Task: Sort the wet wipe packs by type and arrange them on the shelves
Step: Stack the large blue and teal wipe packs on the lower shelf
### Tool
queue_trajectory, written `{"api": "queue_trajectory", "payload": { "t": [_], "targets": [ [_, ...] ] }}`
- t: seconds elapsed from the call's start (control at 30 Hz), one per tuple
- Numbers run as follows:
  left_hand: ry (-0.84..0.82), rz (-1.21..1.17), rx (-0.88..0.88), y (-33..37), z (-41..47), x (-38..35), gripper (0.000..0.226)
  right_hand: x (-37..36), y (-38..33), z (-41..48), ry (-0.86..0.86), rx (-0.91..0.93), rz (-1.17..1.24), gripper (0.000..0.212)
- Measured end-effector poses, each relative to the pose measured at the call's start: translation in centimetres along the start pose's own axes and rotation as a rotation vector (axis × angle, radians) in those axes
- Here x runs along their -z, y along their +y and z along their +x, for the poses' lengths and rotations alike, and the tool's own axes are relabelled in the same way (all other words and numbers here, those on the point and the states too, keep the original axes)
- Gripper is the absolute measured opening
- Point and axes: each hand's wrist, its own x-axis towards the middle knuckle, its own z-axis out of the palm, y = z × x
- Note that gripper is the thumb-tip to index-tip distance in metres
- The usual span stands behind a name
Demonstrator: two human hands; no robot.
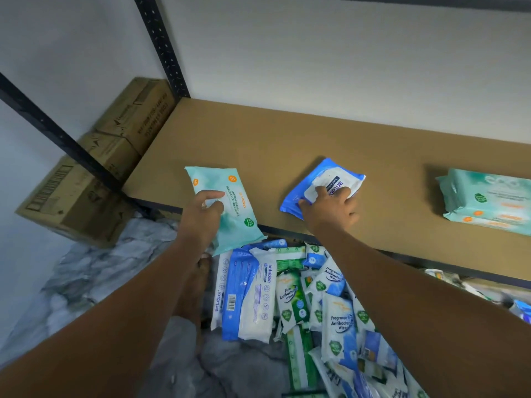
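The brown shelf board point(287, 133) fills the middle of the view, with its front edge running from 9 o'clock down toward 4 o'clock. Below that edge, at 6 o'clock, a loose pile of packs point(313, 311) in blue, white and green lies unsorted on the floor. Cardboard boxes point(94, 179) are stacked at 9 o'clock beside the rack. On the board at 3 o'clock sits a teal stack point(485, 199), its packs lying flat on one another. A single teal pack point(230, 208) of what looks like the same type is at the board's left front. Its long axis runs from 11 to 5 o'clock and its lower end overhangs the edge above the pile. Whether it rests on the board cannot be told. A blue pack point(324, 182) lies on the board between the two, angled from 7 to 1 o'clock. The left hand point(201, 214) grips the teal pack by its left edge, with one digit laid on top of the pack. The right hand point(330, 208) has its fingers curled onto the blue pack's near end, holding it down on the board. From the left hand the teal stack lies at 3 o'clock, well apart and beyond the right hand. Matching the types would therefore likely mean carrying the teal pack across the blue one, though the right hand is the nearer of the two to the stack.
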Motion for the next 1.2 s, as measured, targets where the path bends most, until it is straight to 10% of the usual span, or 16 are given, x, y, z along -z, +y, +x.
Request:
{"api": "queue_trajectory", "payload": {
  "t": [0.2, 0.37, 1.2],
  "targets": [
    [0.017, -0.043, 0.029, 0.1, 0.2, -0.3, 0.027, 1.5, 1.7, 0.9, -0.185, 0.240, 0.042, 0.055],
    [0.012, -0.032, 0.025, -0.3, -0.1, -0.3, 0.027, 0.8, 1.7, -0.4, 0.021, -0.162, 0.396, 0.052],
    [-0.022, -0.011, 0.058, -0.8, 0.2, 0.0, 0.029, 1.7, -0.8, 4.2, -0.196, 0.025, 0.110, 0.057]
  ]
}}
